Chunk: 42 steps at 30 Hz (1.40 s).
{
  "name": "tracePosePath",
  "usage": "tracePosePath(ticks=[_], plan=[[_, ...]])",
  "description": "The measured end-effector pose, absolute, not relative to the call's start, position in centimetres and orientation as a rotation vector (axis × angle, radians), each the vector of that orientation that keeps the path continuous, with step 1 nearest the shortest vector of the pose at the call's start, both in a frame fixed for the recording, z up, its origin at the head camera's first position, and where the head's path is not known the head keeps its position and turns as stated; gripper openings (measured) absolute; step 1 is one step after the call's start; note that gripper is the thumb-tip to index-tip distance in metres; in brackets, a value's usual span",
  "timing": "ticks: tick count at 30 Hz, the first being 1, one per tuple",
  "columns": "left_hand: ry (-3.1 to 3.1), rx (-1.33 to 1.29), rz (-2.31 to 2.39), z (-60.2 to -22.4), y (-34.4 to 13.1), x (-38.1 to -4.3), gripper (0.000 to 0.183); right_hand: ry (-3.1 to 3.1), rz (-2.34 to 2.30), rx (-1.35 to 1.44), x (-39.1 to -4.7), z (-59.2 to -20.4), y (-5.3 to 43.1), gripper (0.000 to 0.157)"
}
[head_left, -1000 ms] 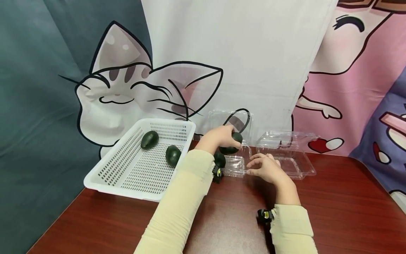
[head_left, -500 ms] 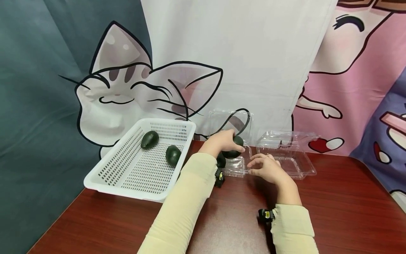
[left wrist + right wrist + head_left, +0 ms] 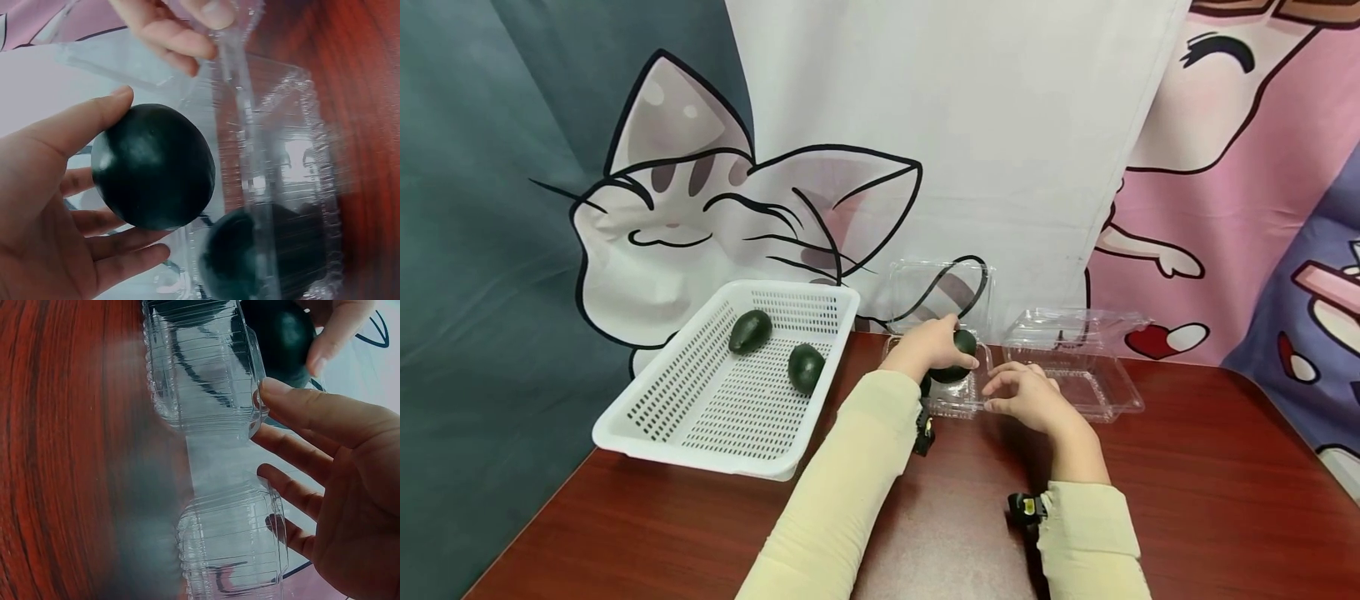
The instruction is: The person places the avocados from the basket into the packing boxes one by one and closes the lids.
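My left hand (image 3: 928,343) holds a dark green avocado (image 3: 153,165) between thumb and fingers, just over an open clear plastic clamshell box (image 3: 958,408). A second avocado (image 3: 232,256) sits inside that box; in the head view my left wrist mostly hides it. At the box's right corner, my right hand (image 3: 1028,398) pinches the rim between thumb and index finger, as the right wrist view shows. The other fingers of that hand spread near a second open clear clamshell box (image 3: 234,550), which has nothing in it.
A white perforated plastic basket (image 3: 696,454) stands on the left of the reddish-brown table (image 3: 955,517), with two avocados (image 3: 806,369) inside. Behind the boxes hangs a cloth backdrop (image 3: 1000,150) with cartoon prints; the left box's raised lid is against it.
My left hand has lowered the avocado and shifted it slightly to the right, further over the left box. The right hand stays at the box's rim.
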<state>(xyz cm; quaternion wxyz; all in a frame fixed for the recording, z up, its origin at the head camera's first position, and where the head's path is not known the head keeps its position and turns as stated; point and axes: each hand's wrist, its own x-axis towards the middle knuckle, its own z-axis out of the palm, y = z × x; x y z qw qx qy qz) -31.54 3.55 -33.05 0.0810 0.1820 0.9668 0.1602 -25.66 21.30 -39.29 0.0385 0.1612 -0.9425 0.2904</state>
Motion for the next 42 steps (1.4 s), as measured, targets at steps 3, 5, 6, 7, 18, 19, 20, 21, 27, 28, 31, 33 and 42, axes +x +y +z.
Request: tracePosePath(ticks=[3,5,6,7,18,19,20,21,27,28,31,33,42], plan=[[2.897,0.533,0.436,-33.6,3.8,-31.5,0.072,-2.89,0.9,0.489,-25.7,-39.3,21.3,0.012],[2.907,0.523,0.386,-34.0,3.9,-31.4,0.07,-2.889,0.907,0.487,-25.6,-39.2,21.3,0.012],[2.912,0.516,0.36,-34.2,4.0,-31.4,0.069,-2.889,0.912,0.485,-25.6,-39.2,21.3,0.012],[2.916,0.51,0.339,-34.3,4.1,-31.4,0.068,-2.887,0.917,0.487,-25.6,-39.2,21.2,0.012],[2.948,0.48,0.176,-35.7,5.1,-31.0,0.069,-2.875,0.932,0.48,-25.5,-39.2,21.2,0.011],[2.946,0.48,0.157,-35.9,5.2,-31.0,0.07,-2.875,0.931,0.481,-25.5,-39.2,21.2,0.012],[2.944,0.479,0.137,-36.0,5.2,-31.0,0.072,-2.874,0.931,0.482,-25.5,-39.2,21.2,0.012],[2.941,0.474,0.124,-36.2,5.3,-31.0,0.073,-2.873,0.93,0.489,-25.5,-39.2,21.1,0.013],[2.931,0.434,0.085,-36.8,5.4,-31.0,0.079,-2.875,0.925,0.485,-25.5,-39.1,21.0,0.013],[2.932,0.43,0.081,-36.9,5.5,-31.0,0.078,-2.877,0.925,0.479,-25.5,-39.1,21.0,0.013],[2.937,0.421,0.068,-37.0,5.5,-31.0,0.075,-2.88,0.921,0.48,-25.5,-39.1,21.0,0.012],[2.935,0.422,0.066,-37.1,5.5,-31.0,0.073,-2.882,0.92,0.476,-25.5,-39.1,21.0,0.012],[2.884,0.439,0.128,-37.0,5.4,-31.1,0.068,-2.874,0.953,0.463,-25.5,-39.0,21.1,0.012]])
